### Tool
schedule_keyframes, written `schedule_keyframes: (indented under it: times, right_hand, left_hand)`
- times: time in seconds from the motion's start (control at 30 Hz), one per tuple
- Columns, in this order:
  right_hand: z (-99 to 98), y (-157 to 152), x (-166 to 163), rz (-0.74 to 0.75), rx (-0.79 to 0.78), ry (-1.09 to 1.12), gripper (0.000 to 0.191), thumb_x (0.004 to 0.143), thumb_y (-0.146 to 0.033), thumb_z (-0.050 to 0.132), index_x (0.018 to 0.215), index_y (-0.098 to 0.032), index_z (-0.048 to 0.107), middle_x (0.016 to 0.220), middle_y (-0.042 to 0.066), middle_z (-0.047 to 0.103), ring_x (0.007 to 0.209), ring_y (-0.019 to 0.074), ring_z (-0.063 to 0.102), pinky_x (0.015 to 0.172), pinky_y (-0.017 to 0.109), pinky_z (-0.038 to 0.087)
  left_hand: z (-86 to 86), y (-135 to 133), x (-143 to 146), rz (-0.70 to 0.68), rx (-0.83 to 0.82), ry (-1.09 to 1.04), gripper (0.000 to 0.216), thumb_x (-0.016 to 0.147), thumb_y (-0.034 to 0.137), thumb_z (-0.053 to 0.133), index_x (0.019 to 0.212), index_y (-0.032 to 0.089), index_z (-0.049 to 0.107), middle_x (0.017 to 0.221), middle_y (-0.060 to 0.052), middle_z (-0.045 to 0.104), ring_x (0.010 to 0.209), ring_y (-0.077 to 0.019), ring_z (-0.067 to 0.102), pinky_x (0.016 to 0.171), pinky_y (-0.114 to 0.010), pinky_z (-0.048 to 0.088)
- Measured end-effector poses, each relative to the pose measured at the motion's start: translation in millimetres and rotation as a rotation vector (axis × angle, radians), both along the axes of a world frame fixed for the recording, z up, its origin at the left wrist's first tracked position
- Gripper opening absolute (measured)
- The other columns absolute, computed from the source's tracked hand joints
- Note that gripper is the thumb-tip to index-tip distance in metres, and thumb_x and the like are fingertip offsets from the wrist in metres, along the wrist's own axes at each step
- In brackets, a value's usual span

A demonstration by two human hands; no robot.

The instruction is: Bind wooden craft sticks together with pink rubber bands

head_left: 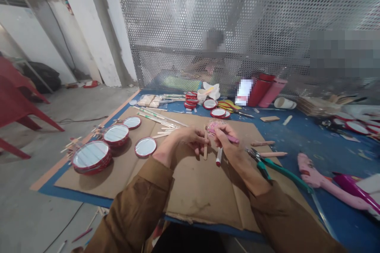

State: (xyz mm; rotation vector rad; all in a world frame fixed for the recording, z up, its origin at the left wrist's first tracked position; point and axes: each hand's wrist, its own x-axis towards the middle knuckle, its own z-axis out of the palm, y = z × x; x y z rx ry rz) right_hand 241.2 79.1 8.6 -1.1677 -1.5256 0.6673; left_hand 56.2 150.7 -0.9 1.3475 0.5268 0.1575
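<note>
My left hand (181, 142) is closed around a thin wooden stick (205, 148) that hangs upright over the brown cardboard sheet (190, 189). My right hand (228, 144) pinches a pink pen-like tool (227, 137) against a small pink round piece (214, 126) at the top of the stick. A white marker with a red end (219, 156) pokes out below my right hand; I cannot tell whether the hand holds it. Both sleeves are brown.
Stacks of red-rimmed round mirrors (91, 156) sit left on the cardboard, more at the back (210, 104). Green-handled pliers (261, 162), loose wooden sticks (154, 118), pink tools (323, 182) and red cylinders (261, 91) lie on the blue table. A person sits behind the perforated metal screen (237, 27).
</note>
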Motion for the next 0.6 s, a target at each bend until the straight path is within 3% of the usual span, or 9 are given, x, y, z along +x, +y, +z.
schedule_keyframes:
  times: [0.33,0.6]
  right_hand:
    - [5.0,-3.0,-2.8,0.026,0.009,-0.028,0.022,0.092,-0.041,0.059,0.077,-0.025,0.059,0.062,-0.003,0.055,0.054,0.0143,0.049,0.053,0.028,0.040]
    - [8.2,-4.4,-3.6,0.023,-0.014,-0.030,0.024,0.091,-0.044,0.058,0.077,-0.024,0.059,0.061,-0.003,0.055,0.052,0.0140,0.049,0.052,0.028,0.040]
  left_hand:
    - [-0.3,-0.4,-0.1,0.010,-0.001,-0.001,0.052,0.071,0.053,0.089,0.096,0.012,0.068,0.072,-0.010,0.075,0.060,-0.0214,0.072,0.064,-0.036,0.061]
    - [5.1,-2.1,-0.1,0.014,0.005,0.033,0.046,0.077,0.050,0.086,0.095,0.011,0.068,0.073,-0.010,0.075,0.061,-0.0193,0.072,0.065,-0.032,0.059]
